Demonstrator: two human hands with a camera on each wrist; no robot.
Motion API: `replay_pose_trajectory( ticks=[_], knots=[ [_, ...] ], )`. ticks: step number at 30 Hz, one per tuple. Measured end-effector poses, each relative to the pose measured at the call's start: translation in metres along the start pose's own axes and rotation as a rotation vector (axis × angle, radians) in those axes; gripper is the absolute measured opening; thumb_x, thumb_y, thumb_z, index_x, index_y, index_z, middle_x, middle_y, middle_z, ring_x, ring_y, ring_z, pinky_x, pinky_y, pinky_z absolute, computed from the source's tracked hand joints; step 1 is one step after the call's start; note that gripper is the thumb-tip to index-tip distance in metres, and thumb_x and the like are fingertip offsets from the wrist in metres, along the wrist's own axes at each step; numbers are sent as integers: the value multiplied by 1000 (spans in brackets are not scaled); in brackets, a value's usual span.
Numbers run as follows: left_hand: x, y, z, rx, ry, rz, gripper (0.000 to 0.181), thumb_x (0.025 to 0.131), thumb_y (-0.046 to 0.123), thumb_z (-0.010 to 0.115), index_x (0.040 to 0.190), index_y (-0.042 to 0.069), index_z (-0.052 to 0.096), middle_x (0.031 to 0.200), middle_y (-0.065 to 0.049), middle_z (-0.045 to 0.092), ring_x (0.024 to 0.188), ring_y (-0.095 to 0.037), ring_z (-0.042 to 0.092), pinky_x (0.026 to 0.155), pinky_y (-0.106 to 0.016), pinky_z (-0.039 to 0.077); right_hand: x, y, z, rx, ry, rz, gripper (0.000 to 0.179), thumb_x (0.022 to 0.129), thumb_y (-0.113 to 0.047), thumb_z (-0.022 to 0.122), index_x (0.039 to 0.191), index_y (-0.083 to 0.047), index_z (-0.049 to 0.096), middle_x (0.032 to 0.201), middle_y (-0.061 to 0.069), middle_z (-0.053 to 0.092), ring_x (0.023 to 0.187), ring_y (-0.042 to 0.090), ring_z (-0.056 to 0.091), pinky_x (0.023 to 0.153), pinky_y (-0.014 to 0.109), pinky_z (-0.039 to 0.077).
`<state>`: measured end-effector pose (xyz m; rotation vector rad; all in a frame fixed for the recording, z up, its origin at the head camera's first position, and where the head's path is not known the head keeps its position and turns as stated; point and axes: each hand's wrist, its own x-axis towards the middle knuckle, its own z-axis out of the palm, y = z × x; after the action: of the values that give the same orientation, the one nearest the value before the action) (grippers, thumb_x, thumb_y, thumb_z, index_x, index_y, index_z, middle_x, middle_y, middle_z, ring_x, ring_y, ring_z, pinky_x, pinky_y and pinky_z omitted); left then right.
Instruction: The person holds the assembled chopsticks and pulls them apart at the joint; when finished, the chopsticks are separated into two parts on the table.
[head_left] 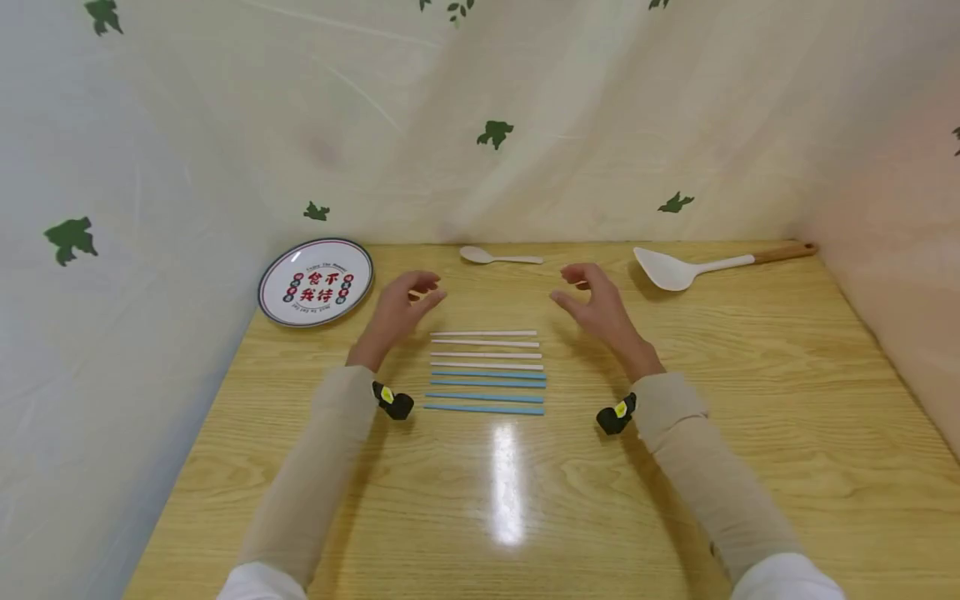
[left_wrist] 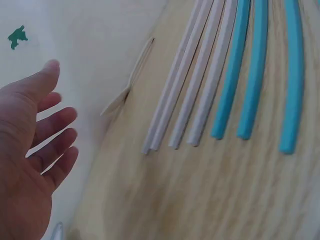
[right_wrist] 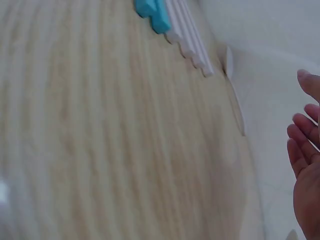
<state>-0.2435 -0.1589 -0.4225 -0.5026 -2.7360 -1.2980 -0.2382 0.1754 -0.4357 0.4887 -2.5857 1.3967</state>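
Several pink chopsticks point(head_left: 486, 355) and several blue chopsticks point(head_left: 486, 397) lie side by side in a row in the middle of the table. My left hand point(head_left: 401, 307) hovers past their left ends, fingers loosely bent, holding nothing. On the other side my right hand point(head_left: 600, 307) is held in the air with relaxed fingers and nothing in it. A small pale spoon point(head_left: 501, 257) lies behind the chopsticks, between and beyond both hands. In the left wrist view the left hand point(left_wrist: 30, 135) is apart from the pink chopsticks point(left_wrist: 200, 80). The right wrist view cuts off part of the right hand point(right_wrist: 307, 145).
At the back left, a white plate point(head_left: 292, 275) with red printed characters rests near the cloth wall. A white spatula point(head_left: 667, 271) with a wooden handle lies at the back right. Cloth with green bird shapes point(head_left: 495, 133) encloses the wooden table point(head_left: 450, 500).
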Motion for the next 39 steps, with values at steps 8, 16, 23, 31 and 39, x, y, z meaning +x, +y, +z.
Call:
replay_pose_trajectory(
  ticks=[8, 16, 23, 31, 39],
  knots=[
    [-14, -14, 12, -80, -114, -94, 32, 93, 25, 63, 116, 3, 61, 110, -12, 64, 100, -24, 60, 91, -39, 49, -7, 3, 17, 83, -102, 88, 39, 91, -23, 66, 119, 1, 55, 114, 17, 58, 106, 29, 53, 97, 44, 42],
    [-22, -16, 22, -83, -168, -113, 24, 94, 26, 62, 111, 9, 63, 104, -6, 62, 94, -19, 57, 85, -34, 47, -12, 1, 33, 72, -206, 89, 32, 91, -22, 66, 114, -1, 58, 109, 13, 61, 100, 25, 56, 92, 40, 45],
    [-22, -17, 29, -52, -188, -99, 20, 92, 20, 64, 108, 7, 64, 103, -7, 63, 93, -20, 57, 85, -34, 48, -15, -1, 39, 55, -303, 116, 27, 92, -23, 64, 113, -6, 58, 109, 9, 60, 99, 23, 55, 89, 39, 46],
    [-18, -12, 33, 87, -221, -37, 18, 92, 19, 65, 102, 5, 68, 101, -9, 62, 93, -22, 56, 85, -36, 47, -14, 0, 42, -52, -345, 48, 16, 92, -20, 65, 102, -8, 66, 105, 7, 59, 98, 22, 55, 90, 38, 46],
    [-14, -14, 36, 162, -215, 12, 12, 91, 17, 66, 93, 6, 69, 94, -8, 60, 88, -22, 55, 81, -35, 47, -12, -3, 41, -94, -368, 37, 11, 94, -15, 62, 99, -7, 66, 102, 8, 58, 96, 22, 54, 87, 38, 47]
  ],
)
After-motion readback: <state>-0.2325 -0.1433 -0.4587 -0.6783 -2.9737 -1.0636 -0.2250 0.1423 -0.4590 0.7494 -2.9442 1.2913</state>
